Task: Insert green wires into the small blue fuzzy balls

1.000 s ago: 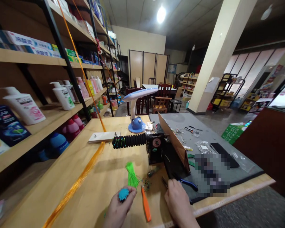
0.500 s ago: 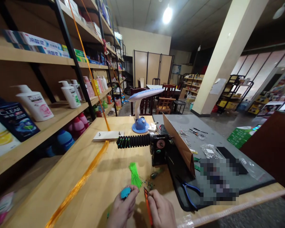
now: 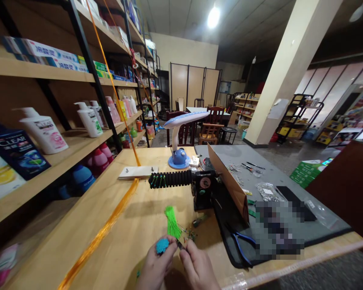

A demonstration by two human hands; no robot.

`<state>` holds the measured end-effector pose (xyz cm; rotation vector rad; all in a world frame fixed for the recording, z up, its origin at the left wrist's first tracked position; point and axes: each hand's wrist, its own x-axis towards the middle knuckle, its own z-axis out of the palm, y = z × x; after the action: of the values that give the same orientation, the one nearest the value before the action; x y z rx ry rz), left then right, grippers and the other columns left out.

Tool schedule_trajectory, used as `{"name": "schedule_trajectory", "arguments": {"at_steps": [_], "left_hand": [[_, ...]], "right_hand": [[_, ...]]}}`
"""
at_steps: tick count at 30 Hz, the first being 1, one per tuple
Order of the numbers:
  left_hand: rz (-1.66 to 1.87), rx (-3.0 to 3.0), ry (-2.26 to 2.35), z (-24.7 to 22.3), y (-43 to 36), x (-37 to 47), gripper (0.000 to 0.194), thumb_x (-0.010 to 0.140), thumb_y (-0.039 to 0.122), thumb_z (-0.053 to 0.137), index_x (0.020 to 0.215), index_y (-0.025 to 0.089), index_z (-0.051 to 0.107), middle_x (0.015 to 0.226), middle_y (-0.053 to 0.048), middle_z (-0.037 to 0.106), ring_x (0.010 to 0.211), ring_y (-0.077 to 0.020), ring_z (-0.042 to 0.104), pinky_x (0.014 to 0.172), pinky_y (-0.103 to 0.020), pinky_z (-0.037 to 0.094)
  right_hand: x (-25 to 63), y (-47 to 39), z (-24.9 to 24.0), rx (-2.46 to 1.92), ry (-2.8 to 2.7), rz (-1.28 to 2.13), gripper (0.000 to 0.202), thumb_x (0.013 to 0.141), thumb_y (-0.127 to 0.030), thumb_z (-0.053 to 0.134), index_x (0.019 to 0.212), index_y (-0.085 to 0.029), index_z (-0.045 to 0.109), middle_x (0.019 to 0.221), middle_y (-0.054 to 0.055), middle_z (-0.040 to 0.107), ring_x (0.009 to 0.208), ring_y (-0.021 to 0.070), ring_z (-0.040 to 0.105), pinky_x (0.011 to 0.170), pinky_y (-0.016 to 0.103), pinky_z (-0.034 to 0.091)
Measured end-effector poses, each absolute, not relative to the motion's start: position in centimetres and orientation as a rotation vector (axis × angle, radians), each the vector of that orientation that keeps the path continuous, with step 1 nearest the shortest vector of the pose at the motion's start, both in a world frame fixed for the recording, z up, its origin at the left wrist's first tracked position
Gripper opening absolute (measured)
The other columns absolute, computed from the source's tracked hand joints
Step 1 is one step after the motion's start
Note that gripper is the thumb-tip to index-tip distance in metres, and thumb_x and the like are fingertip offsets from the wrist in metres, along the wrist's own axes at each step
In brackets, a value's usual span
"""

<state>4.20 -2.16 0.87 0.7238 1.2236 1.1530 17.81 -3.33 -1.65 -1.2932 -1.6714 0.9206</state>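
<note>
The person's 2 hands meet just on the near side of the green bunch (image 3: 172,222). The left hand (image 3: 157,259) holds a blue tuft (image 3: 162,245), its fingers curled round it and its thumb and first finger close together. The right hand (image 3: 199,264) is closed on a tool (image 3: 180,244), with the dark tip near the left fingertips. The hands are close perhaps so the tip is easy to guide. Small bits (image 3: 191,234) lie just right of the bunch, maybe to be easy to reach. Past the bunch, a black stand (image 3: 202,197) holds a black roll (image 3: 172,179) out sideways, likely so its sides are free.

The tool's handle is hidden by the right hand. One cannot tell if the left fingertips also pinch something thin. The small bits are too tiny to name. Both wrists are near the bottom edge, where the arms are cut off. Far right of the bunch, blurry squares hide part of the mat (image 3: 322,231).
</note>
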Motion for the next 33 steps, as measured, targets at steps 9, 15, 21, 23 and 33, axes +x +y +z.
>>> {"name": "schedule_trajectory", "arguments": {"at_steps": [9, 15, 21, 23, 33], "left_hand": [[1.097, 0.960, 1.142, 3.2, -2.3, 3.6, 0.041, 0.065, 0.056, 0.079, 0.072, 0.018, 0.064, 0.058, 0.005, 0.056, 0.049, -0.0097, 0.043, 0.047, -0.021, 0.033], [1.104, 1.143, 1.314, 3.7, -2.5, 3.6, 0.041, 0.066, 0.060, 0.074, 0.065, 0.020, 0.065, 0.055, 0.003, 0.058, 0.048, -0.0135, 0.049, 0.043, -0.023, 0.035], [1.058, 1.314, 1.347, 4.4, -2.3, 2.8, 0.038, 0.071, 0.058, 0.069, 0.067, 0.020, 0.067, 0.058, 0.001, 0.062, 0.054, -0.0169, 0.055, 0.047, -0.024, 0.043], [1.079, 1.350, 1.333, 4.4, -2.0, 2.4, 0.035, 0.071, 0.055, 0.071, 0.067, 0.020, 0.067, 0.058, 0.001, 0.062, 0.055, -0.0177, 0.057, 0.051, -0.025, 0.048], [1.255, 1.457, 1.332, 3.2, -1.4, 1.9, 0.031, 0.073, 0.049, 0.071, 0.064, 0.020, 0.066, 0.056, 0.002, 0.064, 0.053, -0.0173, 0.059, 0.053, -0.024, 0.049]], "right_hand": [[17.2, -3.2, -2.6, -1.061, -1.095, 1.435, 0.057, 0.082, -0.077, 0.051, 0.071, -0.023, 0.041, 0.059, -0.009, 0.031, 0.050, 0.0085, 0.026, 0.046, 0.021, 0.020], [18.8, -3.6, -1.7, -1.319, -1.337, 1.108, 0.056, 0.089, -0.076, 0.036, 0.070, -0.023, 0.042, 0.058, -0.006, 0.039, 0.052, 0.0122, 0.039, 0.050, 0.023, 0.028], [23.9, -3.4, -3.3, -1.775, -1.791, 0.067, 0.031, 0.101, -0.038, 0.039, 0.083, -0.021, 0.058, 0.068, 0.005, 0.067, 0.062, 0.0218, 0.063, 0.057, 0.029, 0.033], [25.1, -3.4, -3.8, -1.820, -1.853, -0.188, 0.025, 0.098, -0.029, 0.043, 0.083, -0.021, 0.061, 0.073, 0.007, 0.069, 0.068, 0.0244, 0.064, 0.060, 0.030, 0.036], [25.2, -1.3, -0.4, -1.853, -1.939, -0.176, 0.024, 0.087, -0.008, 0.055, 0.098, -0.021, 0.071, 0.104, 0.008, 0.072, 0.098, 0.0260, 0.059, 0.080, 0.034, 0.039]]}}
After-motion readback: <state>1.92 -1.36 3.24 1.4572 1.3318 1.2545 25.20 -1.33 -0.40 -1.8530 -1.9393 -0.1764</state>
